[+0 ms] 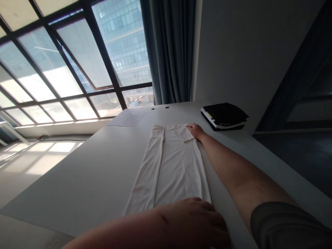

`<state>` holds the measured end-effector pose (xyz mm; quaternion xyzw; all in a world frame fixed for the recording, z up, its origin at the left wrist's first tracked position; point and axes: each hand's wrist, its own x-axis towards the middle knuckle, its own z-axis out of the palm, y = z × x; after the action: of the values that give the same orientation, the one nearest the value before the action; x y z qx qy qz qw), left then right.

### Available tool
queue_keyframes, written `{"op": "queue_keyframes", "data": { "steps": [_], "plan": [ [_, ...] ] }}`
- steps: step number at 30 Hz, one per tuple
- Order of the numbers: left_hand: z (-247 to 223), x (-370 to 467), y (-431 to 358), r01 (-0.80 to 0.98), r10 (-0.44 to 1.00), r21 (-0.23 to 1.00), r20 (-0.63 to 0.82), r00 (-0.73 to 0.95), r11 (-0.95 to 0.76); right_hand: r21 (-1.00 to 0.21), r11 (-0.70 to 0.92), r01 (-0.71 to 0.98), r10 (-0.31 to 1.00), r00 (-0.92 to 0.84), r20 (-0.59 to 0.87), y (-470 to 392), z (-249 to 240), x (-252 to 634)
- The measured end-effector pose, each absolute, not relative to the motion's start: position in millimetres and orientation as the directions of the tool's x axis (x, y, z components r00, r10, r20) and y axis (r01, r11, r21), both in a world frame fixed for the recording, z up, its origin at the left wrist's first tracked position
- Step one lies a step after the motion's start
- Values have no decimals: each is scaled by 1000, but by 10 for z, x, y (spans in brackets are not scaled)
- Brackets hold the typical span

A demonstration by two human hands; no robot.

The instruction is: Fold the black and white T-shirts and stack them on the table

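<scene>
A white T-shirt [178, 166] lies lengthwise on the table, with its left side folded inward in a long strip and a short sleeve folded back near the far right corner. At that far corner my right hand [196, 131] is closed, pinching the cloth between thumb and fingers. My left hand [204, 221] reaches across the near end from the left. Its fingers curl down over the shirt's near right edge and look closed on it; the fingertips are hidden. The left forearm covers the shirt's bottom end.
The white table [103, 166] carries a stack of dark folded cloth [225, 114] at the back right, with white layers in it. Sheets of paper [127, 117] lie at the back left. Behind stand a blue curtain [171, 52] and a large window [77, 52].
</scene>
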<state>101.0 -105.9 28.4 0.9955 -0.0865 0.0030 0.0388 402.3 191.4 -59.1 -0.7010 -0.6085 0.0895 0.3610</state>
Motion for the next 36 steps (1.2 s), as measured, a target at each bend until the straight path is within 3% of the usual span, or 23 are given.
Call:
{"op": "queue_keyframes", "data": {
  "steps": [7, 11, 15, 23, 29, 33, 36],
  "plan": [
    [302, 614, -1034, -88, -79, 45, 180, 980, -995, -621, -83, 779, 916, 306, 261, 1891, -368, 3848],
    [369, 246, -966, -35, -16, 91, 206, 978, -995, -574, -95, 813, 930, 278, 239, 2068, -125, 3595],
    [220, -171, -927, 53, 63, 51, 217, 974, -997, -506, -77, 859, 962, 198, 190, 2359, 37, 3133],
    [-288, -892, -1032, 254, 310, 232, 253, 916, -939, -371, 7, 929, 989, 49, 142, 2293, -469, 2320],
    [-429, -932, -1062, 301, 356, 232, 249, 901, -925, -314, 192, 930, 943, -86, 322, 1916, -532, 2325],
    [-302, -987, -1089, 318, 386, 266, 259, 886, -910, -223, 538, 813, 780, -380, 497, 1288, -522, 2370],
    [-142, -1231, -1066, 353, 456, 391, 211, 865, -850, -228, 700, 677, 681, -536, 499, 531, -493, 2416]
  ]
}}
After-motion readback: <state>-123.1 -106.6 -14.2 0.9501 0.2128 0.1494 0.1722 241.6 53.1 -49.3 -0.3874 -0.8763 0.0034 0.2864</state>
